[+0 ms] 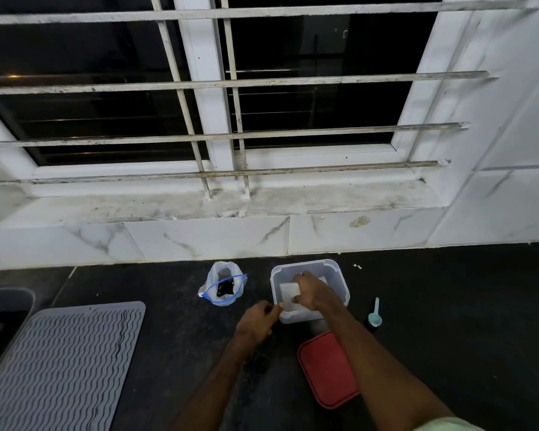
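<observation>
Tub of clear plastic on dark counter by the wall. Right hand reaches in from above, fingers curled round white block; left hand pinches near-left rim corner. Block half hidden under fingers, material unclear

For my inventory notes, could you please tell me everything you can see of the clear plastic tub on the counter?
The clear tub is a squarish, translucent, plastic-looking box with rounded corners and a thickened rim. It stands upright and lidless on the dark countertop, near the tiled wall. The right hand reaches inside, holding a white block. The left hand meets its near-left corner; whether it pinches the rim is unclear. A red lid lies just in front.
</observation>
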Tool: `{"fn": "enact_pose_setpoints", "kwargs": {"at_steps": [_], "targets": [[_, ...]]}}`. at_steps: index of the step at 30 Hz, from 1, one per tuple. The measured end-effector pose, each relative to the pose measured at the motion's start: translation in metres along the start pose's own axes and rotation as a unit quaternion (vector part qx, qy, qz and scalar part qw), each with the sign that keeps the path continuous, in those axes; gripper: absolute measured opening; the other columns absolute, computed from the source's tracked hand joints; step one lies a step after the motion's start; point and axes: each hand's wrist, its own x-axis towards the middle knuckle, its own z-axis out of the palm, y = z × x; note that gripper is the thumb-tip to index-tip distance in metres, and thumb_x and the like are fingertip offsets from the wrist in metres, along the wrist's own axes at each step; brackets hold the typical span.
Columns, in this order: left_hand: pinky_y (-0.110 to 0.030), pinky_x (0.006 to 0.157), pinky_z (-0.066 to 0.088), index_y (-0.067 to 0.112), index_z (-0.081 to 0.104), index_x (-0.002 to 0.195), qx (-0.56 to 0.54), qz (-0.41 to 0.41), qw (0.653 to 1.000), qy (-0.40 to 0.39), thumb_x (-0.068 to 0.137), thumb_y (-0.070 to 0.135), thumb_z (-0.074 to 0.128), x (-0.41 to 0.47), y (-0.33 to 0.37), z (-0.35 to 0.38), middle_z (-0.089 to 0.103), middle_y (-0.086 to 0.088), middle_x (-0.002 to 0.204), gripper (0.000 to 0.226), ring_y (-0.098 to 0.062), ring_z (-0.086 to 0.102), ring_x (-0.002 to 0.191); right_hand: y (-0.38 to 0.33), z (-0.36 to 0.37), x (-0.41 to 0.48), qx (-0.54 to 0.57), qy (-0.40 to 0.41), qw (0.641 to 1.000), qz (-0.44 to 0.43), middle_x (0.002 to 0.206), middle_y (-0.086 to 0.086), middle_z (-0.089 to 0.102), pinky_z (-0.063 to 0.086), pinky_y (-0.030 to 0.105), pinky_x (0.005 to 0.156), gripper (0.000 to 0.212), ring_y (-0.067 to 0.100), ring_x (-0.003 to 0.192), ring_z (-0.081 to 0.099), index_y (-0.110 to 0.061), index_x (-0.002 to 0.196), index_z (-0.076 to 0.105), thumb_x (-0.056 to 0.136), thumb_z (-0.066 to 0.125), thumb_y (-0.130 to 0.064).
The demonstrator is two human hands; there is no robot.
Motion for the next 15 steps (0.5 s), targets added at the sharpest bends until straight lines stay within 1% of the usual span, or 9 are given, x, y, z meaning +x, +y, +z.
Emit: {"fn": "enact_pose_setpoints", "kwargs": {"at_steps": [3,5,7,9,11,12,13,15], "targets": [[-0.035,0.074,0.056,0.023,0.059,0.096,0.005,-0.006,1.000,0.006,0.095,0.056,0.043,0.002,0.000,0.000,0.068,0.000,0.095,0.036,-0.015,0.068,0.080,-0.002,-0.001,-0.001,0.036,0.053,0.998,0.002,0.135,0.004,0.053,0.042,0.035,0.103,0.043,0.023,0.125,0.050,-0.016,0.131,0.051,0.090,0.063,-0.026],[-0.038,0.078,0.058,0.023,0.059,0.100,0.020,-0.006,1.000,0.014,0.093,0.058,0.044,0.002,0.000,-0.002,0.068,0.000,0.095,0.039,-0.015,0.067,0.081,-0.003,-0.005,-0.004,0.073,0.078,0.994,0.007,0.127,0.004,0.058,0.043,0.035,0.099,0.038,0.024,0.119,0.055,-0.015,0.127,0.053,0.091,0.062,-0.024],[-0.035,0.077,0.054,0.022,0.057,0.107,0.046,-0.003,0.998,0.040,0.091,0.059,0.049,0.004,0.002,-0.005,0.066,0.003,0.098,0.041,-0.014,0.065,0.086,-0.002,-0.010,-0.010,0.085,0.111,0.990,0.002,0.119,0.007,0.063,0.046,0.036,0.093,0.035,0.026,0.113,0.059,-0.014,0.123,0.054,0.090,0.062,-0.025],[-0.031,0.075,0.050,0.023,0.051,0.109,0.052,0.005,0.992,0.117,0.090,0.056,0.053,0.003,0.008,-0.011,0.062,0.006,0.097,0.039,-0.012,0.061,0.089,-0.002,-0.018,-0.016,0.085,0.153,0.985,0.003,0.112,0.008,0.066,0.047,0.034,0.085,0.031,0.028,0.106,0.062,-0.012,0.116,0.055,0.089,0.061,-0.026],[-0.037,0.079,0.053,0.023,0.051,0.104,0.009,0.021,0.977,0.214,0.090,0.055,0.054,0.003,0.015,-0.017,0.064,0.005,0.094,0.035,-0.014,0.062,0.087,-0.004,-0.027,-0.024,0.090,0.206,0.974,0.010,0.105,0.009,0.067,0.046,0.034,0.078,0.025,0.028,0.100,0.063,-0.011,0.108,0.055,0.088,0.061,-0.026],[-0.039,0.079,0.054,0.023,0.053,0.101,-0.021,0.023,0.971,0.235,0.090,0.056,0.052,0.001,0.022,-0.019,0.065,0.005,0.091,0.035,-0.014,0.062,0.086,-0.008,-0.031,-0.029,0.097,0.232,0.968,0.009,0.104,0.009,0.066,0.046,0.034,0.077,0.023,0.029,0.098,0.063,-0.010,0.105,0.055,0.088,0.060,-0.026],[-0.039,0.078,0.054,0.022,0.055,0.097,-0.039,0.023,0.972,0.232,0.090,0.059,0.049,0.001,0.028,-0.020,0.066,0.004,0.088,0.038,-0.015,0.063,0.083,-0.011,-0.032,-0.033,0.103,0.254,0.962,0.003,0.103,0.009,0.065,0.047,0.035,0.075,0.022,0.029,0.097,0.063,-0.010,0.104,0.054,0.088,0.060,-0.025],[-0.035,0.072,0.051,0.015,0.062,0.088,-0.046,0.028,0.980,0.191,0.091,0.061,0.047,-0.003,0.043,-0.020,0.067,0.000,0.082,0.048,-0.017,0.063,0.079,-0.021,-0.034,-0.043,0.092,0.285,0.954,-0.013,0.103,0.008,0.063,0.047,0.035,0.070,0.020,0.028,0.093,0.063,-0.009,0.103,0.055,0.089,0.059,-0.022]]}}
